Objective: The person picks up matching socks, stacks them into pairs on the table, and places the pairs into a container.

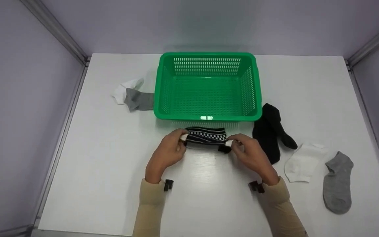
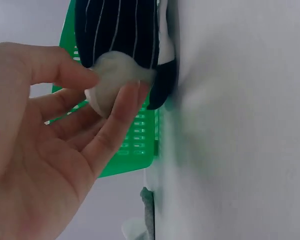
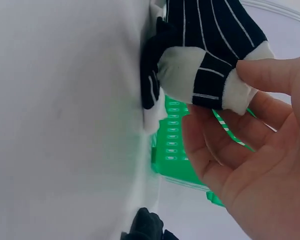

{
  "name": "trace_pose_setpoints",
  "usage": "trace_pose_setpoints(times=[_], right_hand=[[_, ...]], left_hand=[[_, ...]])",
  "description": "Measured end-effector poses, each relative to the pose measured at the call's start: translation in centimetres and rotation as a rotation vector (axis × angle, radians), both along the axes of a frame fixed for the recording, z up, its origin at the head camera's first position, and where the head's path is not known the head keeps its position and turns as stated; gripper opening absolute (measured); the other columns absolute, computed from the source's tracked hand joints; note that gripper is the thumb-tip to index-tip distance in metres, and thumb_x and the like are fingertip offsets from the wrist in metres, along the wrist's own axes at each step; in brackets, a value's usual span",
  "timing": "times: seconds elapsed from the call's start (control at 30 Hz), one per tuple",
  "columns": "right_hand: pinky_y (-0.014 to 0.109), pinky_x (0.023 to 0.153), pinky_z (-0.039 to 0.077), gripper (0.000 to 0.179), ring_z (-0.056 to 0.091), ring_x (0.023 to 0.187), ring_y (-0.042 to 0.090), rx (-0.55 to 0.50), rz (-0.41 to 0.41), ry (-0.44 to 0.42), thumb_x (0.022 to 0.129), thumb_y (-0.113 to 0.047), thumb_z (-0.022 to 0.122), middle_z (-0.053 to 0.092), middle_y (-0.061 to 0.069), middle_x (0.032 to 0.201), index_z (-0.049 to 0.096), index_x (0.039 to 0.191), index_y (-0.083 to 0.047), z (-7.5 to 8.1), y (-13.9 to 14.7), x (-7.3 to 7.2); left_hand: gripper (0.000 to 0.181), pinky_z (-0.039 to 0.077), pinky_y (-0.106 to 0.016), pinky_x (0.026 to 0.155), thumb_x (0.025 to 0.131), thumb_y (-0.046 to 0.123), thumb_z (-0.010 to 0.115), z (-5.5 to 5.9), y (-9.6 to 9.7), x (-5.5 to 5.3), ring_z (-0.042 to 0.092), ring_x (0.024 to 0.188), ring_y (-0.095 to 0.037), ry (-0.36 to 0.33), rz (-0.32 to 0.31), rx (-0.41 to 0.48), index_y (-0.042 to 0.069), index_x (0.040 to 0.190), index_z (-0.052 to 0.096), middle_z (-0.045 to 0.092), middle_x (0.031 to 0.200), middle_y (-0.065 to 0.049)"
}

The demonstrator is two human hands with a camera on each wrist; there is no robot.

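Note:
A black sock with white stripes and a checkered band [image 1: 206, 135] is held lengthwise just in front of the green basket [image 1: 257, 113]. My left hand [image 1: 168, 149] pinches its white left end [image 2: 112, 80] between thumb and fingers. At the other side my right hand [image 1: 249, 152] grips a white part [image 3: 237, 92] with the thumb on top. More dark and white fabric hangs beneath, near the tabletop; whether it is a second sock I cannot tell.
Right of the basket lie black socks [image 1: 267, 135], a white sock [image 1: 304, 163] and a grey sock [image 1: 338, 184]. To its left are a grey sock [image 1: 141, 100] and a white sock [image 1: 122, 92]. Walls enclose the white table [image 1: 94, 184] at the back and sides.

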State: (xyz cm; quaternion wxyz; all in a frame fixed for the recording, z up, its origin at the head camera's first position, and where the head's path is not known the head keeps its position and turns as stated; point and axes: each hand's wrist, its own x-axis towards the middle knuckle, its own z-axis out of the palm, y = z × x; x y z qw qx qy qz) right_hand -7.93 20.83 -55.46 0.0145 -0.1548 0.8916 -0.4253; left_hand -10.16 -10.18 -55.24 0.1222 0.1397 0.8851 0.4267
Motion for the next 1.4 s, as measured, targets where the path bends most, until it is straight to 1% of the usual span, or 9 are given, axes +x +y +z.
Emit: trace_pose_setpoints(times=[0.27, 0.37, 0.47, 0.6, 0.77, 0.97, 1.07, 1.2, 1.4], right_hand=[[0.053, 0.106, 0.051, 0.041, 0.063, 0.126, 0.036, 0.023, 0.028, -0.043, 0.092, 0.004, 0.069, 0.069, 0.018, 0.130, 0.065, 0.132, 0.002, -0.2, -0.3, 0.1], [0.053, 0.110, 0.049, 0.049, 0.060, 0.130, 0.036, 0.021, 0.048, -0.047, 0.087, 0.006, 0.072, 0.067, 0.017, 0.135, 0.064, 0.135, 0.000, -0.1, -0.3, 0.0], [0.053, 0.110, 0.050, 0.051, 0.061, 0.131, 0.033, 0.003, 0.081, -0.038, 0.085, 0.009, 0.072, 0.068, 0.013, 0.135, 0.066, 0.134, -0.003, -0.2, -0.3, -0.2], [0.043, 0.105, 0.055, 0.035, 0.069, 0.120, 0.022, -0.045, 0.090, -0.052, 0.093, 0.005, 0.070, 0.076, 0.003, 0.124, 0.075, 0.124, -0.011, -0.3, -0.1, -0.4], [0.025, 0.077, 0.052, 0.008, 0.062, 0.083, 0.007, -0.127, -0.017, -0.129, 0.104, -0.017, 0.068, 0.071, -0.005, 0.091, 0.074, 0.103, -0.012, -0.4, -0.2, -0.5], [0.025, 0.061, 0.038, 0.029, 0.044, 0.064, 0.009, -0.223, -0.151, -0.175, 0.107, -0.025, 0.063, 0.047, -0.005, 0.072, 0.057, 0.082, -0.012, -0.2, -0.5, -0.6], [0.025, 0.061, 0.038, 0.035, 0.044, 0.063, 0.010, -0.255, -0.175, -0.155, 0.107, -0.025, 0.063, 0.046, -0.005, 0.069, 0.052, 0.077, -0.011, -0.3, -0.6, -0.7], [0.024, 0.059, 0.039, 0.037, 0.046, 0.062, 0.010, -0.281, -0.189, -0.145, 0.107, -0.024, 0.062, 0.049, -0.004, 0.067, 0.052, 0.075, -0.011, -0.6, -0.7, -0.9], [0.025, 0.059, 0.039, 0.037, 0.047, 0.064, 0.012, -0.275, -0.243, -0.180, 0.108, -0.029, 0.061, 0.050, -0.002, 0.068, 0.055, 0.076, -0.011, -0.9, -0.9, -1.1]], left_hand=[[0.036, 0.058, -0.037, 0.081, 0.098, 0.000, 0.066, -0.4, 0.5, 0.1, 0.068, 0.095, -0.021, 0.187, 0.046, -0.079, 0.003, 0.133, 0.064, 0.068, 0.115, -0.012], [0.031, 0.058, -0.036, 0.079, 0.099, 0.001, 0.064, -0.4, 0.4, 0.0, 0.069, 0.091, -0.019, 0.184, 0.055, -0.053, 0.005, 0.130, 0.067, 0.071, 0.112, -0.011], [0.030, 0.059, -0.038, 0.082, 0.100, 0.002, 0.063, -0.3, 0.2, -0.2, 0.072, 0.093, -0.020, 0.134, 0.059, -0.017, 0.005, 0.129, 0.069, 0.074, 0.116, -0.012], [0.027, 0.060, -0.040, 0.084, 0.102, 0.005, 0.062, -0.6, -0.1, -0.6, 0.074, 0.095, -0.020, 0.058, 0.085, 0.002, 0.006, 0.127, 0.072, 0.077, 0.119, -0.011], [0.022, 0.060, -0.034, 0.079, 0.104, 0.013, 0.064, -1.0, -0.5, -0.8, 0.074, 0.091, -0.018, -0.037, 0.137, 0.129, 0.007, 0.121, 0.076, 0.078, 0.112, -0.010], [0.025, 0.063, -0.038, 0.088, 0.105, 0.020, 0.067, -0.8, -0.8, -0.9, 0.076, 0.103, -0.022, -0.232, 0.150, 0.458, 0.004, 0.124, 0.072, 0.072, 0.116, -0.016], [0.028, 0.061, -0.044, 0.091, 0.105, 0.026, 0.067, -0.8, -0.8, -1.1, 0.074, 0.100, -0.021, -0.282, 0.164, 0.493, 0.006, 0.123, 0.072, 0.073, 0.113, -0.013], [0.025, 0.054, -0.040, 0.083, 0.106, 0.027, 0.064, -1.0, -0.6, -1.2, 0.065, 0.090, -0.023, -0.324, 0.188, 0.475, 0.008, 0.119, 0.074, 0.072, 0.098, -0.002], [0.023, 0.049, -0.032, 0.080, 0.108, 0.019, 0.059, -1.6, -0.1, -1.3, 0.061, 0.087, -0.017, -0.462, 0.258, 0.620, 0.001, 0.118, 0.069, 0.071, 0.091, 0.002]])
